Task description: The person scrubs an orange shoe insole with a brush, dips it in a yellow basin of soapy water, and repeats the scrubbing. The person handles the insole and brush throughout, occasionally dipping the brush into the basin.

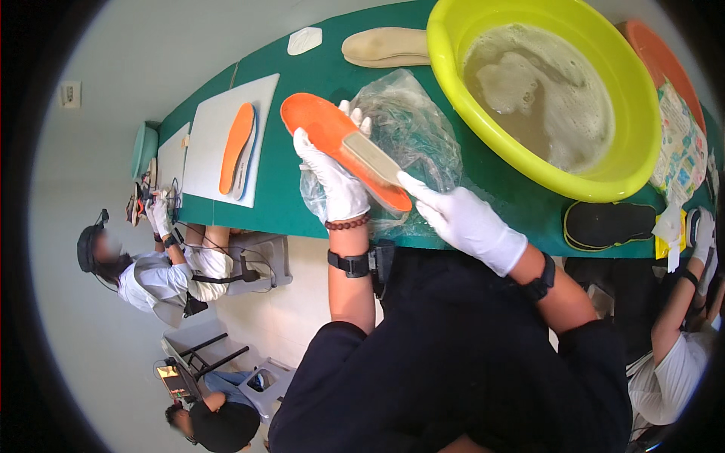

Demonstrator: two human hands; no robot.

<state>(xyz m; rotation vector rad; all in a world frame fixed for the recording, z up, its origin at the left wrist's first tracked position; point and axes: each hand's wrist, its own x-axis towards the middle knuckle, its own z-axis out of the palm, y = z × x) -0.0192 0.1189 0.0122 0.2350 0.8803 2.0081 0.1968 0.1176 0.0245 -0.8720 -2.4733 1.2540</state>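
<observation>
My left hand (336,177), in a white glove, holds an orange insole (313,113) from beneath, with fingertips showing past its far edge. My right hand (472,223), also gloved in white, grips the end of a pale brush (371,158). The brush lies across the insole's surface; its bristles are hidden beneath it. Under and behind the insole spreads a crumpled clear plastic bag (419,124) on the green table (294,204).
A yellow basin (495,155) of cloudy, foamy water stands at the far right. Beige insoles (385,47) lie beside it. At left, orange and white insoles (237,151) rest on a white board (200,170). A dark insole (608,225) sits near the front edge. Other people work at both sides.
</observation>
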